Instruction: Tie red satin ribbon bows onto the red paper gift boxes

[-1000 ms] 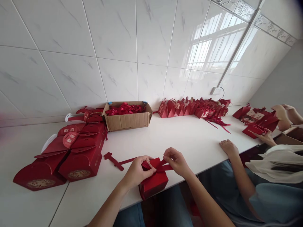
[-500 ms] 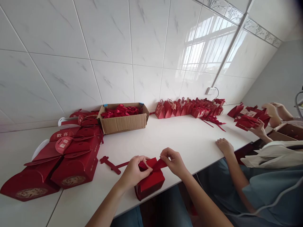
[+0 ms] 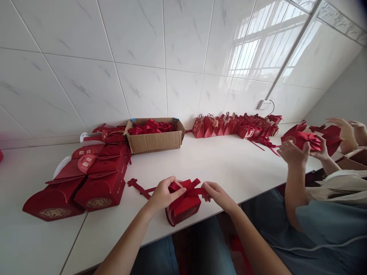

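At the lower centre of the frame I see a small red box standing near the front edge of the white table, with a red ribbon across its top. The person's left hand is curled at the left side of the box top, thumb and fingers closed on a loop of the ribbon, the thumb lying along the box. The right hand, just right of the box, pinches a ribbon end between thumb and bent fingers. Near the left hand lies a flat red strip with a flower-shaped end, another thin strip running from it toward the hand. At the lower left are larger red boxes with round gold emblems, packed side by side. Left of centre, against the tiled wall, an open cardboard box holds a heap of red ribbons. Right of it, along the wall, runs a row of small red boxes. At the right side of the frame, a co-worker's hands hold up a red box with a bow.
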Tool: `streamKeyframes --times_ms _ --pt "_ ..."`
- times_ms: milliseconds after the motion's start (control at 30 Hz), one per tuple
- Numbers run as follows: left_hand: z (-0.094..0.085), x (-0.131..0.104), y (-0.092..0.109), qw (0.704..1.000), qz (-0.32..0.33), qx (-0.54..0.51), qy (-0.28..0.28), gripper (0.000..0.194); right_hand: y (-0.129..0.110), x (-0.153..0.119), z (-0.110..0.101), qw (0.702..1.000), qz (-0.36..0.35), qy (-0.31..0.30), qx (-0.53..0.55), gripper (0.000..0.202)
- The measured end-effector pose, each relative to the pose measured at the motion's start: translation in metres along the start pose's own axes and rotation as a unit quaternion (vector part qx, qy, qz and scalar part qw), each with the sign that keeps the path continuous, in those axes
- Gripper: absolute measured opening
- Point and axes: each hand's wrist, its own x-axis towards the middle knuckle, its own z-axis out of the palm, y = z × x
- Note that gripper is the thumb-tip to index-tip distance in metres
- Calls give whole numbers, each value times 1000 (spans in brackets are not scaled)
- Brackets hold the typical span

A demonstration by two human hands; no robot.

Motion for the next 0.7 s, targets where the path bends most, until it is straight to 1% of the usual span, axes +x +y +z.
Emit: streamKeyframes --times_ms 100,267,367,533,700 --pt "2 -3 2 1000 8 26 4 22 -5 -5 5 1000 -6 -23 -7 42" --pt "7 -7 0 999 11 37 33 20 -9 -9 12 999 -20 -35 -18 39" --pt "10 -7 -4 998 14 34 52 19 -8 -14 16 999 -22 -22 -35 38" --pt "13 -5 -7 996 22 31 77 17 -4 -20 23 998 -28 19 -57 39" --pt "13 -4 -9 997 28 24 72 17 -3 -22 24 999 -26 16 10 33"
